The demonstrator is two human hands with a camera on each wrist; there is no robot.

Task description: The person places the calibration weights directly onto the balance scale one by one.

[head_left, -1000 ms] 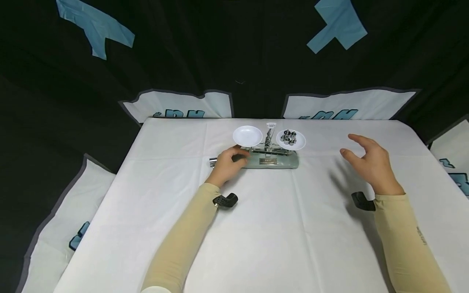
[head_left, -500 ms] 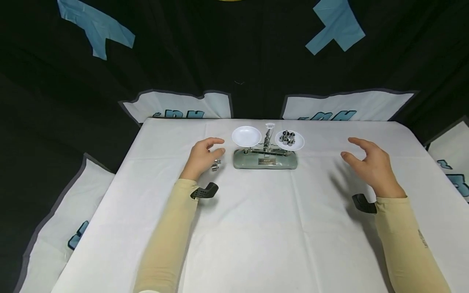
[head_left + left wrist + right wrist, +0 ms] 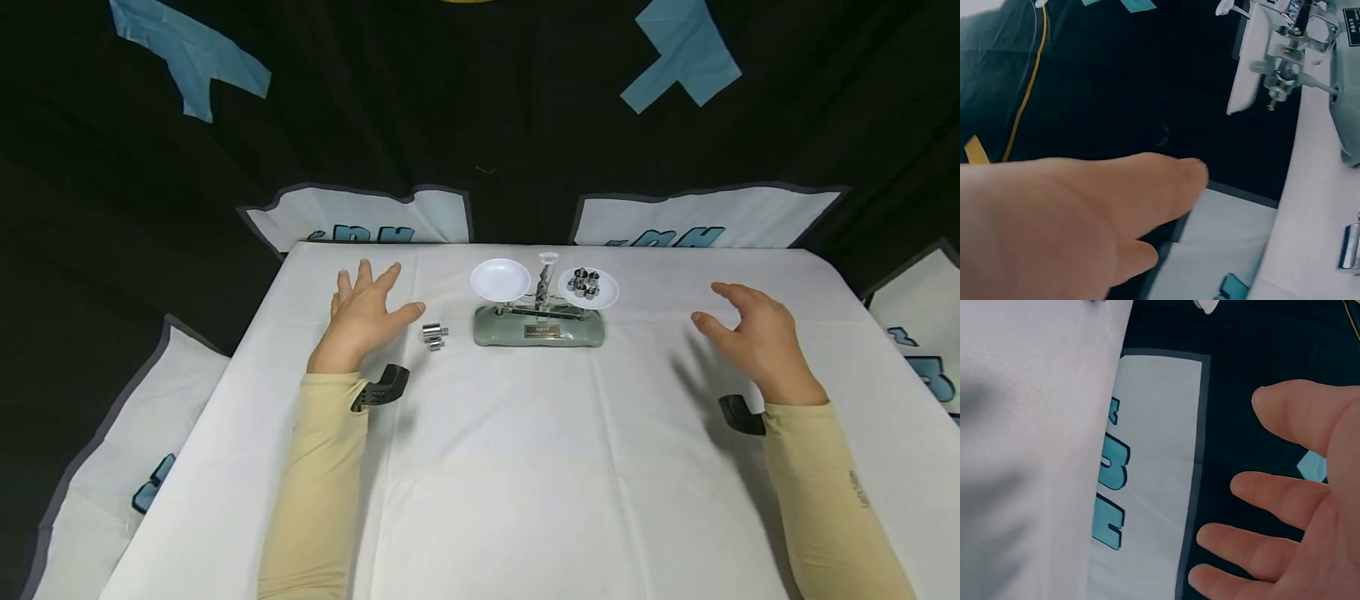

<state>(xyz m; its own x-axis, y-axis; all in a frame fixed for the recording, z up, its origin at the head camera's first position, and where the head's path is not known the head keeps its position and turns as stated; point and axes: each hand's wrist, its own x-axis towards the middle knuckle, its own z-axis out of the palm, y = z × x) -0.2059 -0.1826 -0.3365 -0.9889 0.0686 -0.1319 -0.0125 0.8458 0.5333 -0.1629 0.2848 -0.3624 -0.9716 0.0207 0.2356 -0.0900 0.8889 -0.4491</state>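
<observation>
A green balance scale (image 3: 538, 327) stands toward the back of the white table. Its left pan (image 3: 500, 281) is bare, while the right pan (image 3: 611, 292) bears several small metal weights (image 3: 583, 283). Left of the base, more silver weights (image 3: 433, 333) lie on their sides on the cloth. My left hand (image 3: 362, 323) is spread above the table left of these loose weights, holding nothing; the left wrist view shows its thumb side. Well to the right of the scale, my right hand (image 3: 767, 343) hovers with relaxed fingers (image 3: 1266, 550) and nothing in them.
White cloth covers the table (image 3: 510, 483). Behind it hangs a dark curtain (image 3: 420, 100) with blue patches and white lettered panels (image 3: 705, 212). Each wrist wears a black camera mount, such as the left mount (image 3: 382, 387).
My left hand has left the scale's left side, moved left past the loose weights and spread its fingers. The weights behind it now show. My right hand has barely moved.
</observation>
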